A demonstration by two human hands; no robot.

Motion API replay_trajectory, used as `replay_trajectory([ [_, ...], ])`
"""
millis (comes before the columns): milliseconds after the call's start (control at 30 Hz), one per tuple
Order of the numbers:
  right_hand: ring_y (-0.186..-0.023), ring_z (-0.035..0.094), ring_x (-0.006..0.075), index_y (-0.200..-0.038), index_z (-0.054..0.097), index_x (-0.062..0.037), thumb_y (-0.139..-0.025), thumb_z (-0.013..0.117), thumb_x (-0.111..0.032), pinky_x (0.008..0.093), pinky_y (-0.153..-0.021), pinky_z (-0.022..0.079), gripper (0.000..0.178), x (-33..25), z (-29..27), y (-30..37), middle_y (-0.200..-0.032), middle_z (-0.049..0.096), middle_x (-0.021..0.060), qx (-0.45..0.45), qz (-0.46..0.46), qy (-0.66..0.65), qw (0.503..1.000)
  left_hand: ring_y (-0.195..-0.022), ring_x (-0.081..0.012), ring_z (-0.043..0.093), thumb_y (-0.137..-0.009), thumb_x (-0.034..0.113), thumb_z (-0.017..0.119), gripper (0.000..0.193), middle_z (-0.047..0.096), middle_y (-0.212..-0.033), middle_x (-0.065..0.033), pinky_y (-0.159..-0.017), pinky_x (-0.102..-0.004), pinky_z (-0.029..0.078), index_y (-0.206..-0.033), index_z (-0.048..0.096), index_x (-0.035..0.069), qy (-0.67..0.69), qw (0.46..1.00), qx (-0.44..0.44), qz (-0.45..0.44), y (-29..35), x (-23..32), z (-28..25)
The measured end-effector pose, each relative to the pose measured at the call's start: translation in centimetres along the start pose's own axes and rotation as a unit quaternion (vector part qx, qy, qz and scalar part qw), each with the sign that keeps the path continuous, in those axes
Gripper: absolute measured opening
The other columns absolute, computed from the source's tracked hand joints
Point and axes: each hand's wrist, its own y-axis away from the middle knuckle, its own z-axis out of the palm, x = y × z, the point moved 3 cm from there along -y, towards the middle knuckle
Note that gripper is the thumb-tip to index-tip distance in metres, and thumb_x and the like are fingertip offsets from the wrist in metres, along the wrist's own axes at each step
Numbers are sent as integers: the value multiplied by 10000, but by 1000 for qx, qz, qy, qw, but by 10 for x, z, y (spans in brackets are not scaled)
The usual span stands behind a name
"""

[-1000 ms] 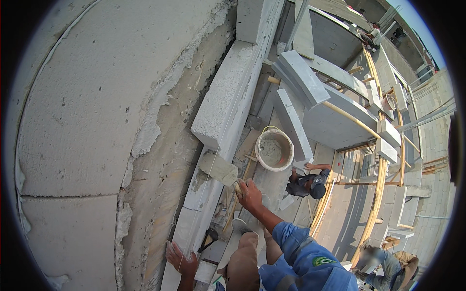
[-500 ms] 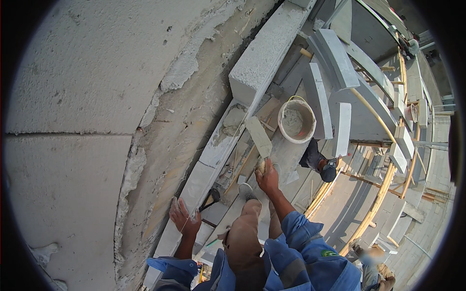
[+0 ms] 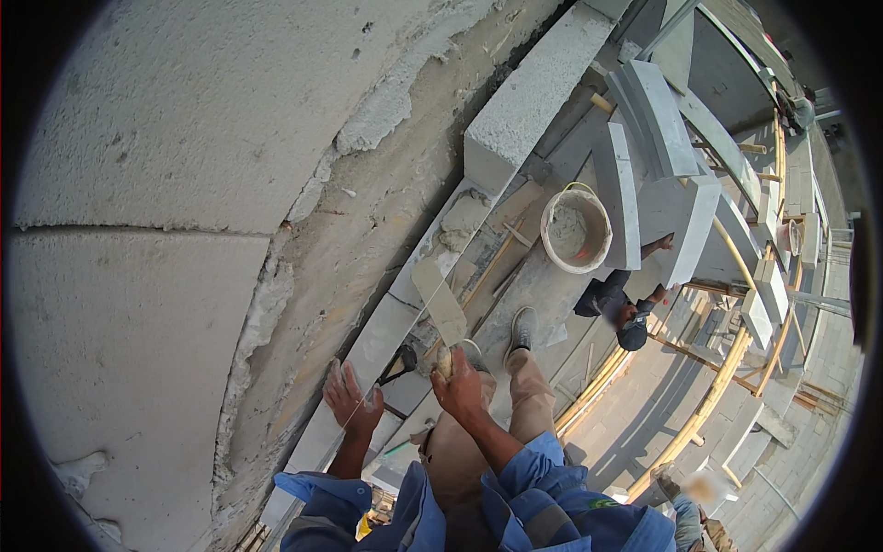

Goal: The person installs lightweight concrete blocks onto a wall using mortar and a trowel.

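The block wall bears the splayed left hand (right hand gripping a trowel).

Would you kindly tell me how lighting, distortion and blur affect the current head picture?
Head view: sunlight casts dark shadow bands on the pale floor at right; fisheye distortion curves the long yellow bamboo pole; the flat grey trowel looks fairly clear; a blurred patch covers part of a person lower right.
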Motion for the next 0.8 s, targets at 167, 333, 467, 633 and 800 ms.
replay_trajectory([
  [167,-847,618,367,-1118,523,-39,-720,704,-141,451,-639,515,449,13,-12,-60,-962,565,163,99,-139,125,977,-1340,-418,319,-729,277,687,902,347,-1443,-252,-1094,-564,234,-1483,246,53,0,999,-33,-35,-1,4,4],
  [333,-884,615,338,-1149,521,-52,-729,691,-135,435,-655,535,460,94,-27,-108,-989,530,162,62,-142,263,952,-1336,-421,327,-732,253,687,893,347,-1450,-247,-1090,-563,238,-1482,247,51,13,1000,-2,4,-7,20,1],
  [467,-867,618,347,-1141,516,-51,-728,694,-131,438,-657,538,457,113,-43,-55,-993,532,168,17,-132,284,950,-1333,-421,332,-733,247,690,891,343,-1455,-246,-1086,-562,244,-1481,248,49,4,1000,-13,-12,-2,9,1],
  [633,-826,619,385,-1145,470,-44,-735,698,-127,473,-641,529,477,81,-79,-39,-1002,541,180,35,-99,189,976,-1320,-436,343,-727,298,677,893,340,-1448,-263,-1067,-585,256,-1477,259,51,-4,1000,-3,-6,-3,4,3],
  [800,-803,632,403,-1133,459,-50,-749,676,-109,501,-638,521,445,12,-112,-114,-999,555,185,41,-90,213,972,-1334,-434,320,-734,264,676,892,337,-1459,-250,-1095,-567,226,-1485,244,48,2,1000,-17,-11,-4,9,5],
])
